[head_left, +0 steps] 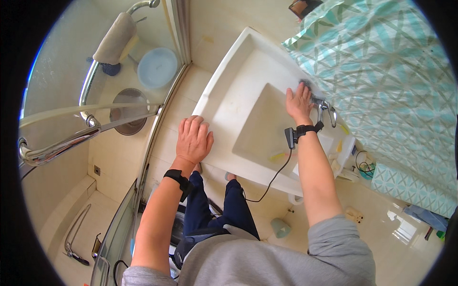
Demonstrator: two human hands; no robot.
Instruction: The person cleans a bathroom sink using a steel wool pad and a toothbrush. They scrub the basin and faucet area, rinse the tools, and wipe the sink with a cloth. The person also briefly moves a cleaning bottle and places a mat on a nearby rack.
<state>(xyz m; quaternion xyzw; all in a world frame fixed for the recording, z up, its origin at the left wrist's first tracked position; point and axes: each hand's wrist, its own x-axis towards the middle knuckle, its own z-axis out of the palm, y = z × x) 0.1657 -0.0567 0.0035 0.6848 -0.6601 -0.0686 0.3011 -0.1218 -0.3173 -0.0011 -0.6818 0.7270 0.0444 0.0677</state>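
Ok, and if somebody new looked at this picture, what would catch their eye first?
Probably the big white sink in the middle, with the left hand at its left edge and the right hand near the chrome faucet. Next might be the teal-and-white patterned cloth spread across the upper right. At upper left, a greyish towel draped over a curved chrome bar also stands out.

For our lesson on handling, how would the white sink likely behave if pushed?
The white sink would probably feel stiff: its rim shows no sagging by the left hand. Its broad body suggests it is heavy and hard to shift. Its smooth surface may feel slippery.
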